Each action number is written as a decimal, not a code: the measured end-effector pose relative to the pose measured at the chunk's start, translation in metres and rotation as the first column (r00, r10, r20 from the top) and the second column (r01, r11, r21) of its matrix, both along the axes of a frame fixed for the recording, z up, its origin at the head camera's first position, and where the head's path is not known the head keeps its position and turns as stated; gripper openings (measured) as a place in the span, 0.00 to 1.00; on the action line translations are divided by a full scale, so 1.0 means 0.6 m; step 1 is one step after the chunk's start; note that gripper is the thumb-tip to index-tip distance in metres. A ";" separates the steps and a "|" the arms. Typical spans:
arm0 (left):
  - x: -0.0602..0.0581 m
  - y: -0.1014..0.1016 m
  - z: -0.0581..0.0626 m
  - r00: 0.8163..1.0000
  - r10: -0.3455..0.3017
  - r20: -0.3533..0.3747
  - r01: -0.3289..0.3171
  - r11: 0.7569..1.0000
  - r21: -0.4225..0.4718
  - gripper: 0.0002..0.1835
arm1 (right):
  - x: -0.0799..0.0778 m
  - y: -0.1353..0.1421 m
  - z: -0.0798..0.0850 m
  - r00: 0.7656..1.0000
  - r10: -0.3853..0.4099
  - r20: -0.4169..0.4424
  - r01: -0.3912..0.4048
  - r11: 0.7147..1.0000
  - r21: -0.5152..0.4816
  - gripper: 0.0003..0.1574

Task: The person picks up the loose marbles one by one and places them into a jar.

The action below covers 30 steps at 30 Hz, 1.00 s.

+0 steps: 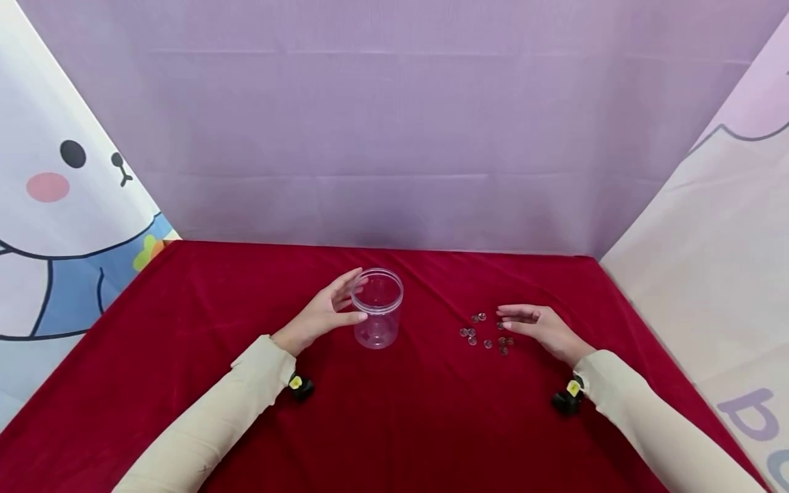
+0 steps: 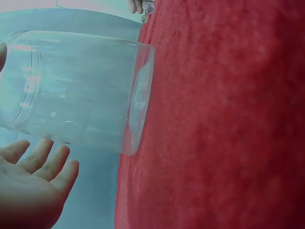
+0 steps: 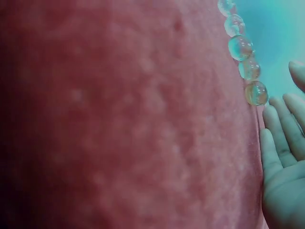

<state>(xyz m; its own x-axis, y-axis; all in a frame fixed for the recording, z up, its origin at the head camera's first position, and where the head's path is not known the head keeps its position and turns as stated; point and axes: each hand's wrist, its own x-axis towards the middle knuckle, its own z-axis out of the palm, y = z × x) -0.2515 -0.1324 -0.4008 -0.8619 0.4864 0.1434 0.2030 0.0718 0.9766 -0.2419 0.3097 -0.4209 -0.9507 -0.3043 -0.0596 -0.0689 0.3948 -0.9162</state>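
Note:
A clear plastic jar (image 1: 377, 330) without a lid stands upright, its mouth facing up. My left hand (image 1: 320, 313) is at its left side, thumb in front and fingers toward the back of the rim. In the left wrist view the fingers (image 2: 58, 164) are loosely extended, with their tips right at the wall of the jar (image 2: 83, 90). To the right lie several clear glass marbles (image 1: 471, 332), loosely scattered. Over their right edge is my right hand (image 1: 545, 331), holding nothing. The right wrist view shows its fingers extended beside an amber-tinted marble (image 3: 256, 93).
A red cloth (image 1: 394, 424) covers the table. Behind it hangs a plain purple curtain (image 1: 382, 137). Printed cloth panels stand along the left (image 1: 80, 226) and right (image 1: 721, 260) sides.

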 end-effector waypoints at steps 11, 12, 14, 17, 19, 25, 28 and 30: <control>-0.003 0.003 -0.001 1.000 0.001 0.004 -0.001 1.000 0.006 0.45 | -0.002 -0.003 -0.001 0.998 -0.050 -0.027 0.053 0.988 0.147 0.29; -0.003 0.004 -0.001 1.000 -0.001 0.006 0.001 1.000 0.007 0.45 | 0.000 -0.004 -0.001 0.998 -0.059 -0.022 0.062 0.987 0.149 0.29; -0.003 0.005 -0.003 1.000 -0.007 0.009 0.006 1.000 0.006 0.45 | 0.002 -0.004 -0.003 0.998 -0.067 -0.019 0.069 0.985 0.156 0.28; -0.002 0.006 -0.005 1.000 -0.011 0.012 0.011 1.000 0.000 0.46 | 0.006 -0.005 -0.006 0.997 -0.072 -0.017 0.074 0.985 0.155 0.28; -0.001 0.007 -0.007 1.000 -0.009 0.013 0.009 1.000 -0.004 0.46 | 0.006 -0.005 -0.008 0.997 -0.078 -0.015 0.080 0.985 0.156 0.27; -0.004 0.010 -0.013 1.000 -0.023 0.017 0.023 1.000 0.006 0.47 | 0.002 -0.004 -0.009 0.997 -0.070 -0.007 0.071 0.988 0.140 0.26; -0.004 0.012 -0.012 0.999 -0.023 0.029 0.023 1.000 0.015 0.46 | -0.001 -0.005 -0.008 0.998 -0.063 -0.016 0.065 0.987 0.149 0.26; -0.003 0.013 -0.011 0.999 -0.025 0.038 0.024 1.000 0.016 0.46 | -0.002 -0.005 -0.009 0.998 -0.067 -0.020 0.069 0.984 0.162 0.25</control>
